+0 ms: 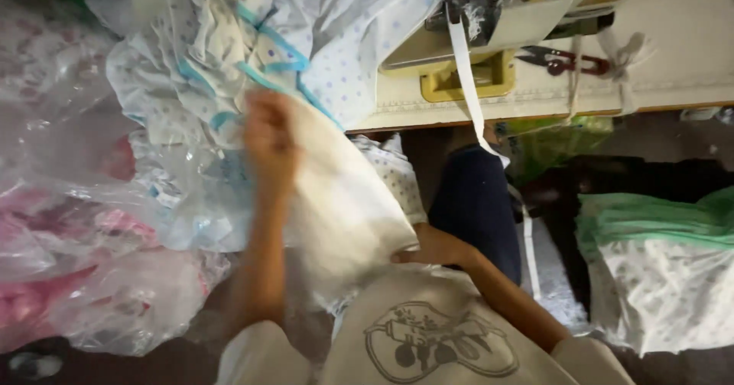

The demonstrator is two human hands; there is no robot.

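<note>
Your shirt (428, 331), pale with a dark round graphic, is filling the bottom edge of the head view. Both of your forearms are extending from it toward a piece of white cloth (344, 201) lying over your lap.

Your left hand (269, 144) is gripping the upper left edge of the white cloth, with the fingers closed on the fabric; motion blur is hiding the exact finger positions. Your right hand (432, 246) is resting at the lower right edge of the same cloth, mostly tucked under it, so you cannot tell whether its fingers are pinching the fabric or only touching it.

Behind the left hand, a heap of dotted white garments with blue trim (252, 41) is lying piled toward the top left. Clear plastic bags (92, 224) holding pink items are crowding the left side. A cream sewing machine bed (673, 56) is running across the top right, with red-handled scissors (566, 61) lying on it and a white tape (468, 87) hanging down from it toward your dark trouser leg (474, 201). A stack of green and dotted fabric (657, 255) is sitting at the right, well apart from both hands.
</note>
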